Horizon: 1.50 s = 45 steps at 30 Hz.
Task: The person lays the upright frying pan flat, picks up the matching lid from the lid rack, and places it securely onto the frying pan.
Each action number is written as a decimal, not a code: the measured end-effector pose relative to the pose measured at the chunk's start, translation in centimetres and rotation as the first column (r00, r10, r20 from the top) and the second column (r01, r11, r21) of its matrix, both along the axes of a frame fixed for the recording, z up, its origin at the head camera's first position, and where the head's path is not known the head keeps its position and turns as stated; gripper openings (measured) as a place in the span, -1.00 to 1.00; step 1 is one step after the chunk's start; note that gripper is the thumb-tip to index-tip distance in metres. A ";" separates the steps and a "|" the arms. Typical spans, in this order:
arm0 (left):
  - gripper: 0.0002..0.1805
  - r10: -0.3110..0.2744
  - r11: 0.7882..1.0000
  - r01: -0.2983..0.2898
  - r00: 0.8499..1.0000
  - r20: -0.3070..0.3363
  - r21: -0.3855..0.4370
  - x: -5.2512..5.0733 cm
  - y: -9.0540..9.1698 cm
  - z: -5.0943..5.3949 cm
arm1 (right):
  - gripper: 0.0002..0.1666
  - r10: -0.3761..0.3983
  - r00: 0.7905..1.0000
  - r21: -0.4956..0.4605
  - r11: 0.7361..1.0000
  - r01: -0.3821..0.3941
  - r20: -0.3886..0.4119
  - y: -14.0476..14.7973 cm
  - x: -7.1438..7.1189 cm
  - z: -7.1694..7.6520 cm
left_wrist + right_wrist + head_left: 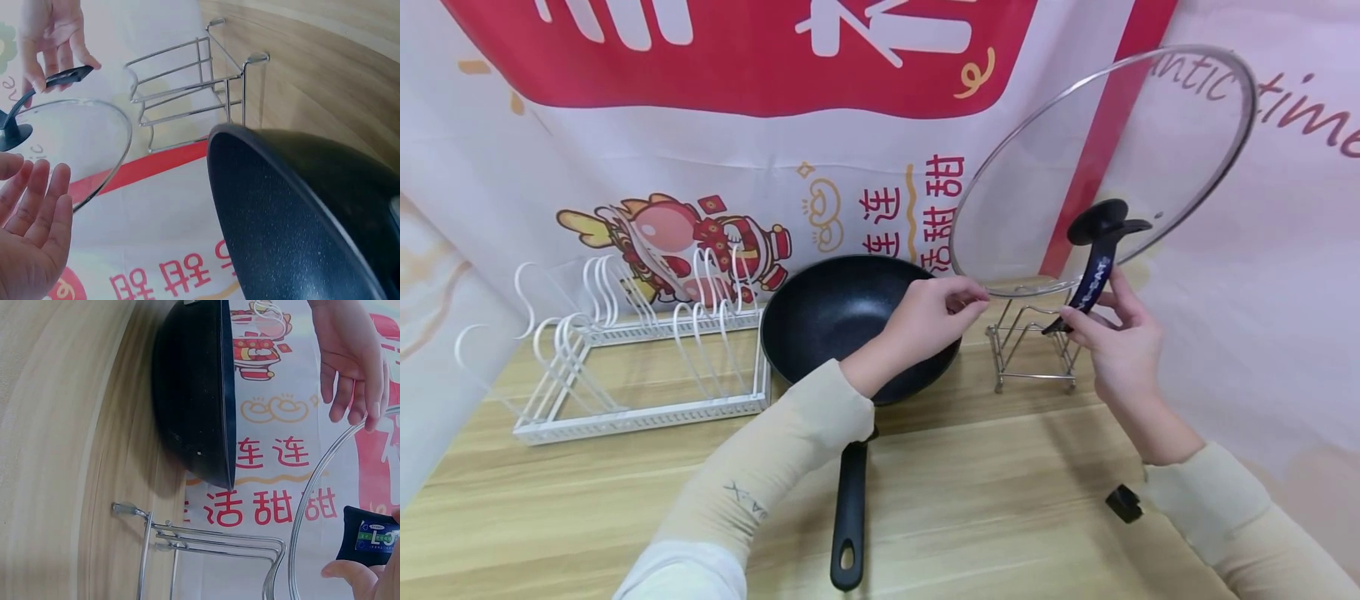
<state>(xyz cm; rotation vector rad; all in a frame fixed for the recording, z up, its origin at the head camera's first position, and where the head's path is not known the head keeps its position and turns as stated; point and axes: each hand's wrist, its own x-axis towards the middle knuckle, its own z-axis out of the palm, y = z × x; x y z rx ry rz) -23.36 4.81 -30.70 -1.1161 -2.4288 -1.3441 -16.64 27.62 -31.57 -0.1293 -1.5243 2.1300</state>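
A round glass pot lid (1022, 175) with a metal rim and a black handle is held up, tilted, at the right in the head view. My right hand (1123, 342) pinches the end of its handle (1093, 271), fingers on one side and thumb on the other. At the lid's lower left edge is my left hand (936, 312), its fingers fairly straight in the left wrist view and close to the rim; whether they touch it I cannot tell. Beneath my left forearm stands a black wok (827, 317), its long handle (850, 517) pointing toward me.
Under the lid stands a small metal wire rack (1033, 377). A white dish rack (647, 422) with curved dividers is left of the wok. A small black object (1124, 503) lies by my right sleeve. Behind the wooden table (970, 517) hangs a printed cloth (715, 154).
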 end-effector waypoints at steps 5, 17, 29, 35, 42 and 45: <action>-0.87 0.032 0.998 -0.032 0.999 -0.009 0.063 0.1 -1.4 0.2 | -0.01 0.023 1.000 0.010 1.000 -0.023 -0.006 0.0 0.0 0.0; -0.76 0.123 0.878 -0.113 0.992 0.009 0.466 -0.2 -4.2 2.1 | 0.01 0.078 0.997 0.055 0.995 -0.077 -0.007 -0.1 0.1 0.3; -0.72 0.077 0.773 -0.083 0.996 0.036 0.629 -0.2 -4.8 2.5 | 0.02 0.158 0.987 0.083 0.984 -0.156 -0.014 -1.4 -0.1 0.9; -0.73 0.098 0.764 -0.104 0.994 0.045 0.637 -0.3 -5.1 2.3 | 0.02 0.188 0.982 0.094 0.978 -0.186 -0.011 -1.8 -0.4 1.0; -0.74 0.116 0.742 -0.128 0.991 0.062 0.658 -0.4 -5.6 2.1 | 0.01 0.219 0.976 0.138 0.966 -0.217 0.003 -2.2 -0.7 1.0; -0.75 0.142 0.731 -0.147 0.988 0.063 0.667 -0.3 -5.8 2.0 | 0.00 0.232 0.973 0.148 0.962 -0.231 0.016 -2.4 -0.8 1.1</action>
